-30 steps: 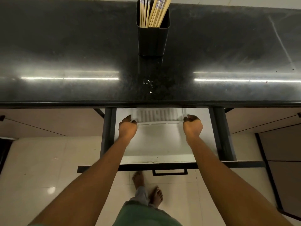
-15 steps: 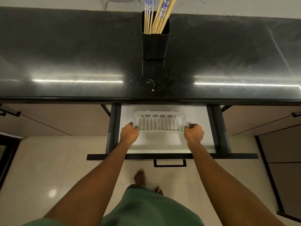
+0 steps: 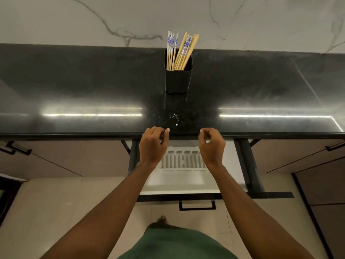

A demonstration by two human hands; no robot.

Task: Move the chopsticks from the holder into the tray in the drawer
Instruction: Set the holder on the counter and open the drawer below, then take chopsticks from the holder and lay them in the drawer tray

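Several wooden chopsticks [image 3: 180,51] with blue-and-white tops stand in a black square holder [image 3: 178,80] at the back of the dark countertop. Below the counter edge a drawer [image 3: 250,174] stands pulled out, with a white slotted tray [image 3: 183,161] lying inside. My left hand [image 3: 153,144] and my right hand [image 3: 212,144] hover above the tray's two ends at the counter's front edge. Both hold nothing, with fingers loosely curled and apart. The tray's ends are hidden behind my hands.
The black countertop [image 3: 74,90] is glossy with light streaks and a few water drops near its front edge. A marble wall [image 3: 93,17] rises behind it. Closed cabinet doors flank the drawer. The drawer front with its handle [image 3: 197,205] juts toward my legs.
Both hands have let go of the white tray and risen to the counter's front edge. The tray now rests in the drawer. The view has tilted up toward the wall.
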